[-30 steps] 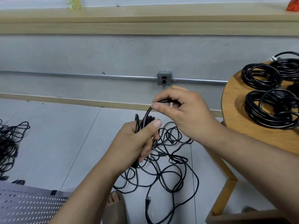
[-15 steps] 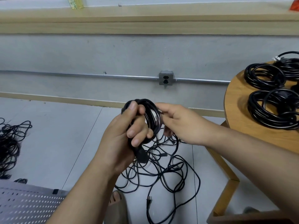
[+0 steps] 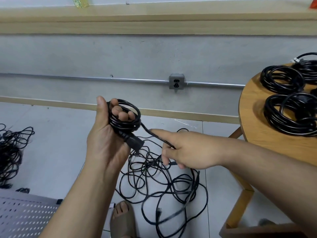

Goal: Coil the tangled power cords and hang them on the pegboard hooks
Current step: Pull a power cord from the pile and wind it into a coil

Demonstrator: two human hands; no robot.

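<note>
Grey tiled floor against a bare concrete wall, wall outlet (image 3: 176,81) on a conduit run.

Left hand (image 3: 106,140) grip: fingers curled through a small coil (image 3: 125,120), plug (image 3: 135,143) sticking out below the palm. Right hand (image 3: 187,152) grip: narrow, closed on the cord (image 3: 145,128) just off the coil, index laid along it. Rest of that cord drops into the floor tangle (image 3: 163,184).

Step, as I read it: mid-coiling. A few turns are done, most of the length not yet wound. Next move calls for sliding the right hand down the cord and laying another loop over the left fingers. Snags in the tangle look likely, so draw slack slowly.

Room: round worktop (image 3: 253,134) edge is close on the right and carries finished coils (image 3: 288,117); its leg stands beside the tangle. Sandalled foot (image 3: 121,219) is just beside the near loops, a trip risk. Pegboard (image 3: 25,215) is at bottom left, second tangle (image 3: 10,152) at the left edge. Hooks not visible.
</note>
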